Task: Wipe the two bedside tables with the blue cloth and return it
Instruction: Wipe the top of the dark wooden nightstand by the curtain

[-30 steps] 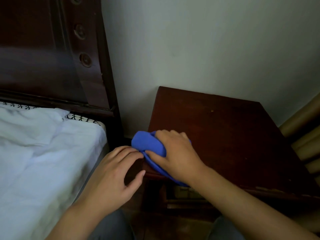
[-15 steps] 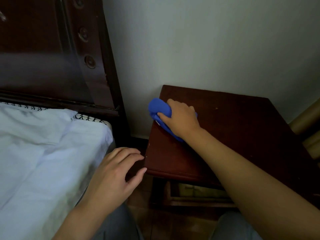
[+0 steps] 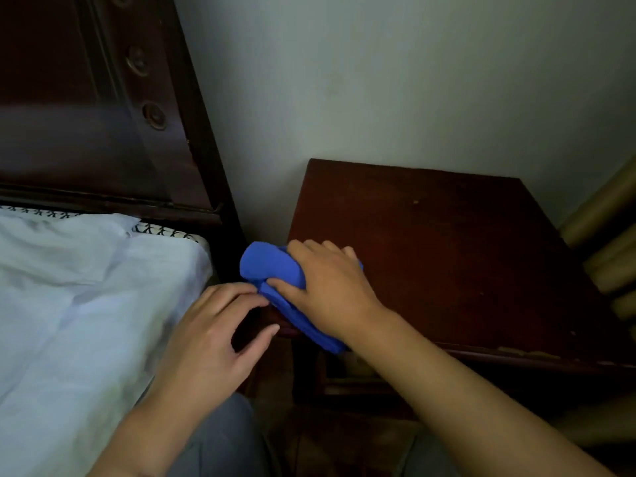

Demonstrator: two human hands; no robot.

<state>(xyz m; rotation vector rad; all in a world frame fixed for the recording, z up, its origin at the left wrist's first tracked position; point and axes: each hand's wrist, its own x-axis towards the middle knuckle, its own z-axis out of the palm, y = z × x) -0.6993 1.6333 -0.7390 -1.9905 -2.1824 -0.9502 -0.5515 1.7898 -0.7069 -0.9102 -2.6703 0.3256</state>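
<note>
A dark red-brown wooden bedside table [image 3: 447, 256] stands against the wall to the right of the bed. My right hand [image 3: 330, 290] presses a bunched blue cloth [image 3: 272, 266] onto the table's near left corner, and part of the cloth hangs over the left edge. My left hand [image 3: 213, 335] hovers just left of that corner, fingers curled and apart, holding nothing, its fingertips close to the cloth. Only this one table is in view.
A bed with a pale sheet [image 3: 75, 304] and a dark wooden headboard [image 3: 86, 115] fills the left side. A grey wall [image 3: 395, 80] rises behind the table. Tan cylindrical rolls [image 3: 612, 242] lean at the far right. An open shelf [image 3: 351, 373] shows under the tabletop.
My right hand slid the cloth to the table's back left, then pulled it back to the near left corner. My left hand stayed by the corner.
</note>
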